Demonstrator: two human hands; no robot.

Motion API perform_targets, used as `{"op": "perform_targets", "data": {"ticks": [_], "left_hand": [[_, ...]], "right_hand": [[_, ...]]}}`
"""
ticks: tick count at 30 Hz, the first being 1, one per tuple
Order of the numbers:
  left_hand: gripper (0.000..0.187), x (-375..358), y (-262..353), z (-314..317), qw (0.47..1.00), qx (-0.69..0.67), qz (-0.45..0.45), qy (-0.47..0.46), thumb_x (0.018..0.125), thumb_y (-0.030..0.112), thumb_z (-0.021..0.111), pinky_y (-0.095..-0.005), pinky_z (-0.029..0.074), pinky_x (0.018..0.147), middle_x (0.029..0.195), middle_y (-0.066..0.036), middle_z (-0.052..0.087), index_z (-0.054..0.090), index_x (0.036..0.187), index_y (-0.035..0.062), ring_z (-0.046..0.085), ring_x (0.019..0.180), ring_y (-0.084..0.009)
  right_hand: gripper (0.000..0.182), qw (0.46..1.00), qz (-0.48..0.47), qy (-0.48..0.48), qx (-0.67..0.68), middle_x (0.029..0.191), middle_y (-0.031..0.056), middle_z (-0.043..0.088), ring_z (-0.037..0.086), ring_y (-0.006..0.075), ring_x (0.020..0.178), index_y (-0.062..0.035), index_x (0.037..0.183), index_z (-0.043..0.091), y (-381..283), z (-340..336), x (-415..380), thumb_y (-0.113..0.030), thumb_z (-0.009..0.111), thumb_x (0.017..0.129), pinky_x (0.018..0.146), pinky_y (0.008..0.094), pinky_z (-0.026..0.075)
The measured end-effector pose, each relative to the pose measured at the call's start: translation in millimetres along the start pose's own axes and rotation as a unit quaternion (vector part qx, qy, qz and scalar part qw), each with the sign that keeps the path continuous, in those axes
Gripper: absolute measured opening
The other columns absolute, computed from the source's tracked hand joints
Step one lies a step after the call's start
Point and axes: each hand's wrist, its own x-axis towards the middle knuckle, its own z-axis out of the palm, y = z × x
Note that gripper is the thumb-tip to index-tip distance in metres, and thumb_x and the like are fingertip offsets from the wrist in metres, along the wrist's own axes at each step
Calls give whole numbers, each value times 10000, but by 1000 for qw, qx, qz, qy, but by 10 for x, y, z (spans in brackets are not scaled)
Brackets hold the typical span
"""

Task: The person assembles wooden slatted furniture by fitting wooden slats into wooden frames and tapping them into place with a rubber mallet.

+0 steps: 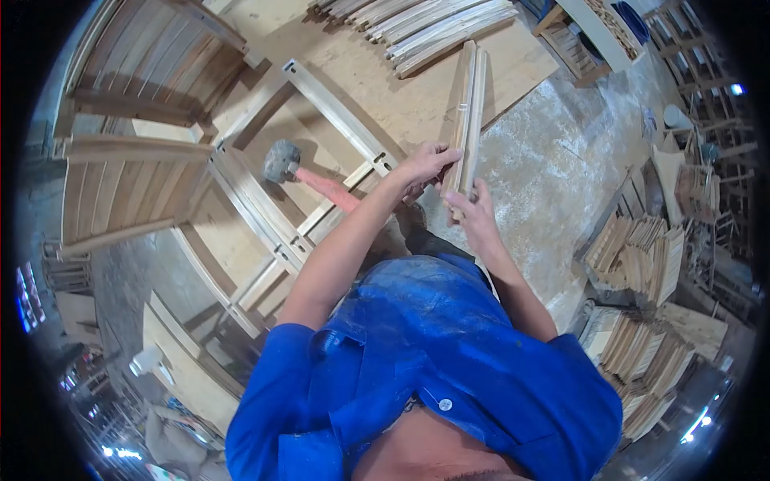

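Observation:
My left hand (429, 164) is closed around the side of a pair of long wooden strips (468, 104) lying side by side. My right hand (475, 210) grips the same strips at their near ends, thumb on top. The strips point away from me, angled slightly right. To the left of my forearm, a mallet (282, 160) with a grey head and a reddish handle lies across a wooden frame (335, 104) with slots cut in its rails. My left forearm hides part of the handle and frame.
Slatted wooden panels (128, 188) stand at the left. Several loose strips (441, 32) lie on a board at the top. Stacks of wooden pieces (638, 252) sit on the right, beside the dusty concrete floor (537, 168). A curved board (180, 373) is at lower left.

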Motion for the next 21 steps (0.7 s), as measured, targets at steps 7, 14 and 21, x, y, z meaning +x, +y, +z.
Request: {"op": "perform_targets", "data": {"ticks": [7,14,21], "left_hand": [[332,-973,-171,-292,992,67,107,24,907,266,698,-252,431,593,824,32,588,625,1093,1,544,693,-71],[316,-2502,-164,-820,736,404,270,472,885,224,699,-393,500,589,827,-165,643,596,1081,-1,641,689,-310],[324,-4163,-701,-1628,379,663,108,636,778,144,724,-332,469,580,820,-38,592,630,1076,61,591,706,-197]], "right_hand": [[510,938,-168,190,-235,855,54,642,616,116,682,23,1342,532,-269,-954,-556,-96,717,883,572,269,496],[152,925,-358,120,-51,720,61,609,565,131,662,8,882,627,-1039,-1281,77,-115,707,923,627,285,474],[415,902,-349,199,-157,1011,197,678,687,253,906,121,1159,602,-1078,-616,620,-212,712,938,803,340,603]]}}
